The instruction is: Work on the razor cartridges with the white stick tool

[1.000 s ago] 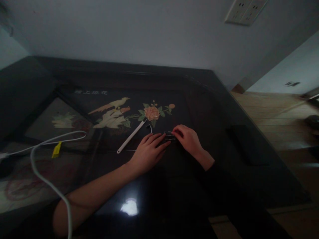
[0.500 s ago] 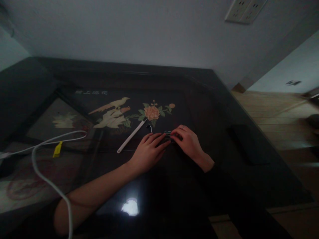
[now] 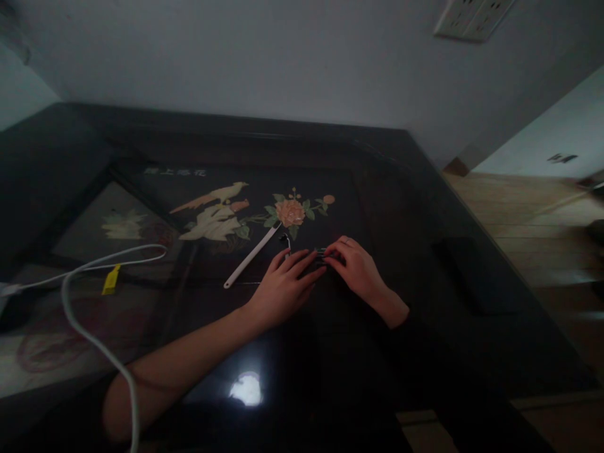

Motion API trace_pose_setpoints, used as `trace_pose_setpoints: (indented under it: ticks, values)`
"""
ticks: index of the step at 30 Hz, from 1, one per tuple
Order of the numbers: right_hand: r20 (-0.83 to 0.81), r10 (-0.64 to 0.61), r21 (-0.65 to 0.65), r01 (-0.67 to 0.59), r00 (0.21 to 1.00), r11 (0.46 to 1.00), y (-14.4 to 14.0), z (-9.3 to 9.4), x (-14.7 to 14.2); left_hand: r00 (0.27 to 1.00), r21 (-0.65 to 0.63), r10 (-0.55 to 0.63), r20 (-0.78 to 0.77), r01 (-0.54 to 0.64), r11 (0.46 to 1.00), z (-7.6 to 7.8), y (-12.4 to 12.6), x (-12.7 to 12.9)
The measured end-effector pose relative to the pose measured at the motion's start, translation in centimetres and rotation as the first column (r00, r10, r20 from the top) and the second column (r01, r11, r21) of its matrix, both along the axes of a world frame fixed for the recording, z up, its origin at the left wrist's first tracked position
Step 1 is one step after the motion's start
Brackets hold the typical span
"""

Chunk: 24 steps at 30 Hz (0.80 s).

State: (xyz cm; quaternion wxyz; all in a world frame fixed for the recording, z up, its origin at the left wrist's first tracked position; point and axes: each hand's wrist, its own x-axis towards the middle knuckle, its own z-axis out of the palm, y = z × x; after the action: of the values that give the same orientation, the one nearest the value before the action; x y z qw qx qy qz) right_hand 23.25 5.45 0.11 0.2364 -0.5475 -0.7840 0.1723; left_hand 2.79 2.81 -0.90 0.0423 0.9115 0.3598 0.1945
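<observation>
Your right hand (image 3: pixel 356 272) pinches a small dark part (image 3: pixel 320 253) between thumb and fingertips at its right end, while your left hand (image 3: pixel 285 286) lies with fingers extended at the left end, and whether those grip it or only steady it cannot be told. The part sits between your two hands at the desk (image 3: pixel 377 157), mostly covered by fingers and too dim to identify. Left of it you have a white strip (image 3: pixel 252 256) lying aslant and, nearer, a little black piece (image 3: pixel 284 238).
</observation>
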Motion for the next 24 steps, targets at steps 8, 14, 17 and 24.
trace_pose_setpoints:
  ticks: [8, 14, 17, 24]
  values:
    - [0.014, 0.012, -0.026, -0.012, 1.0, 1.0, 0.21, 0.1, 0.04, 1.0, -0.007, 0.005, -0.014, -0.006, 1.0, -0.15, -0.02, -0.05]
    - [0.014, 0.014, -0.021, -0.013, 1.0, 1.0, 0.23, 0.03, 0.04, 1.0, -0.016, 0.002, -0.012, -0.002, 1.0, -0.03, 0.0, -0.06]
    - [0.007, 0.017, -0.019, -0.017, 1.0, 1.0, 0.22, -0.05, 0.03, 1.0, -0.018, 0.005, -0.012, -0.006, 1.0, -0.08, 0.01, -0.06]
    - [-0.029, 0.033, -0.003, -0.033, 0.999, 0.999, 0.19, -0.17, 0.04, 0.999, -0.018, 0.016, -0.028, -0.016, 1.0, 0.06, -0.05, -0.02]
